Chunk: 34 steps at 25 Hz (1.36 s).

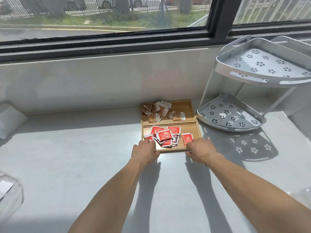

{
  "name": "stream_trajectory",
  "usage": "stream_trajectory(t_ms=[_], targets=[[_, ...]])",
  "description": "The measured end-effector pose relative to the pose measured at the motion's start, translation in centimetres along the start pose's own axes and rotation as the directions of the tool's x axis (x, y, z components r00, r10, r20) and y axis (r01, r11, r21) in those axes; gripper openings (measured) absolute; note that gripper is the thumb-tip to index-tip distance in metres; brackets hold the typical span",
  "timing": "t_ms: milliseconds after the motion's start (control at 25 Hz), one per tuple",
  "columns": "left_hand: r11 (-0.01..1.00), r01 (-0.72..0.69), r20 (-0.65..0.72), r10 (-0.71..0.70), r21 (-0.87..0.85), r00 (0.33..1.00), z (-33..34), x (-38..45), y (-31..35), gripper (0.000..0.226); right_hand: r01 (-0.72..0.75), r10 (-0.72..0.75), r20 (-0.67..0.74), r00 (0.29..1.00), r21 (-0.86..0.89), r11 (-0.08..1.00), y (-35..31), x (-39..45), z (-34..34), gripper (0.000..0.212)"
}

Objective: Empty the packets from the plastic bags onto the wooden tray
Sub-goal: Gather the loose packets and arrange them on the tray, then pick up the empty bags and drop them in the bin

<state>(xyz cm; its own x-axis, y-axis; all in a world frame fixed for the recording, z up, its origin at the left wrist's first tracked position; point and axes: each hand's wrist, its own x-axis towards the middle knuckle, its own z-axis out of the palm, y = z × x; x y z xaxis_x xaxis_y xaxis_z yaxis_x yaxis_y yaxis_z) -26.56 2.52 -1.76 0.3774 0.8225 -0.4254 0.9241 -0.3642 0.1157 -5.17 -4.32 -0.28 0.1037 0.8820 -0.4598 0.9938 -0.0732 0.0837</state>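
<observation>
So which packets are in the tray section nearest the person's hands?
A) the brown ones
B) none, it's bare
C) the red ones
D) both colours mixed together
C: the red packets lie in the near section of the wooden tray, by the left hand and right hand; the brown packets fill the far section.

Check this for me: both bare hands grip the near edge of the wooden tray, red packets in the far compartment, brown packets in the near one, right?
Swapped. In the head view the red packets fill the near compartment and the brown packets the far one. Both hands, left hand and right hand, do grip the near edge of the wooden tray.
</observation>
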Motion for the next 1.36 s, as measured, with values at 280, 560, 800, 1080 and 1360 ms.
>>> stream_trajectory(t_ms=[280, 560, 800, 1080, 1360], targets=[[0.969, -0.233, 0.367, 0.189, 0.081, 0.911, -0.9, -1.7, 3.8, 0.043, -0.050, 0.039, 0.166, 0.985, 0.062, 0.997, 2.3, -5.7, 1.9, 0.035], [0.920, -0.372, 0.378, 0.304, 0.121, 0.875, -0.4, -3.7, 11.7, 0.049, -0.190, 0.112, 0.272, 0.956, 0.277, 0.942, 8.2, -12.4, 4.1, 0.036], [0.860, -0.482, 0.398, 0.389, 0.167, 0.831, 0.1, -4.5, 22.5, 0.051, -0.280, 0.225, 0.240, 0.945, 0.230, 0.932, 16.2, -20.0, 7.3, 0.035], [0.784, -0.599, 0.425, 0.491, 0.166, 0.760, 2.3, -5.7, 36.4, 0.049, -0.464, 0.390, 0.314, 0.865, 0.210, 0.860, 26.8, -30.2, 13.3, 0.034], [0.686, -0.703, 0.464, 0.568, 0.190, 0.680, 4.7, -6.2, 46.0, 0.049, -0.647, 0.553, 0.342, 0.760, 0.318, 0.693, 32.0, -37.8, 19.1, 0.034]])
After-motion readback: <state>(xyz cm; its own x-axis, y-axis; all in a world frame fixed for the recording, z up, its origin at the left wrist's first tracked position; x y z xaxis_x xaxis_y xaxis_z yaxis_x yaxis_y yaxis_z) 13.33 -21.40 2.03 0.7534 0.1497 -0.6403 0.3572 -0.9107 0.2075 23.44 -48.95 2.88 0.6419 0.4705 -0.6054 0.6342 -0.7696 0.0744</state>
